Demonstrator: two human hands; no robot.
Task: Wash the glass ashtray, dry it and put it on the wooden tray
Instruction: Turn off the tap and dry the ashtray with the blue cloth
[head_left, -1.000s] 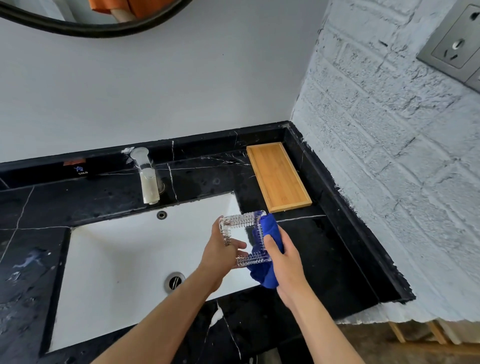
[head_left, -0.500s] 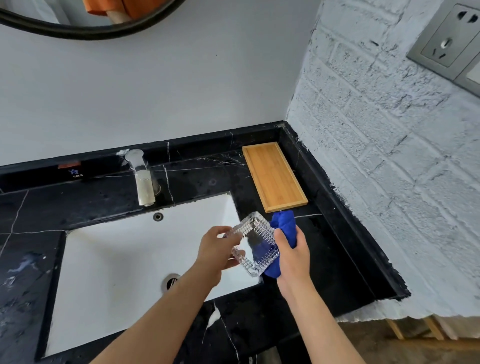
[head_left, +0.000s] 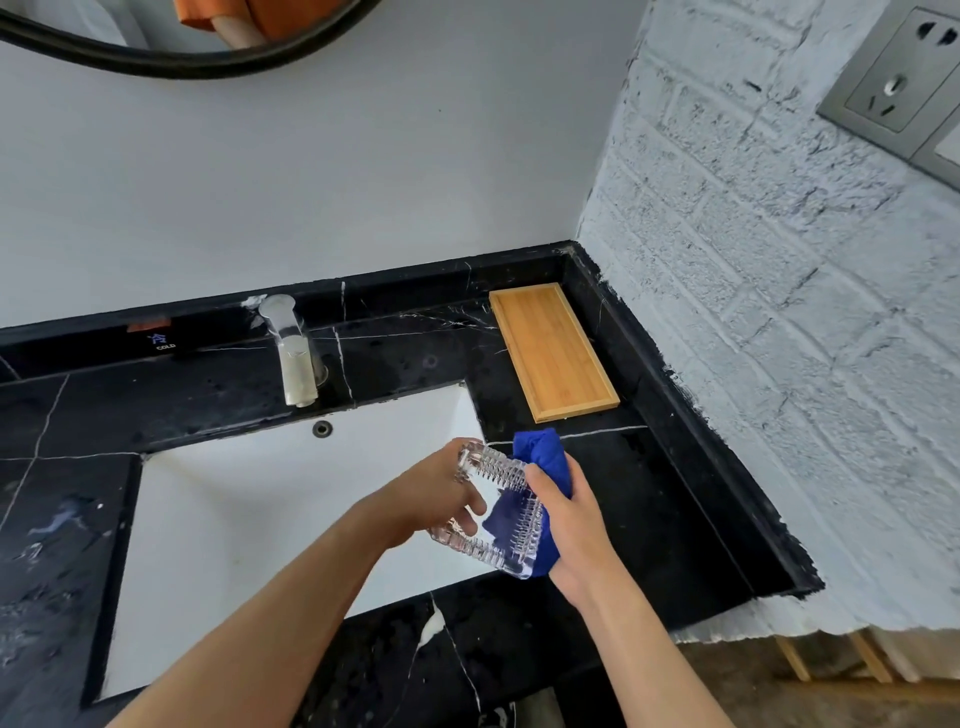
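I hold a square cut-glass ashtray (head_left: 501, 514) tilted on edge above the right rim of the white sink (head_left: 249, 519). My left hand (head_left: 431, 499) grips its left side, thumb inside the bowl. My right hand (head_left: 566, 525) presses a blue cloth (head_left: 540, 457) against the ashtray's right side and back; the cloth shows through the glass. The wooden tray (head_left: 553, 351) lies bare on the black counter at the back right corner, beyond the ashtray.
A tall faucet (head_left: 293, 353) stands behind the sink, with an overflow hole (head_left: 322, 428) below it. The black marble counter (head_left: 649, 509) ends at a brick wall (head_left: 779, 364) on the right. A round mirror's frame (head_left: 182, 62) hangs above.
The ashtray has turned in my hands, from facing me squarely to a tilted diamond angle. The blue cloth has shifted along its right side, and both hands stayed above the sink's right rim.
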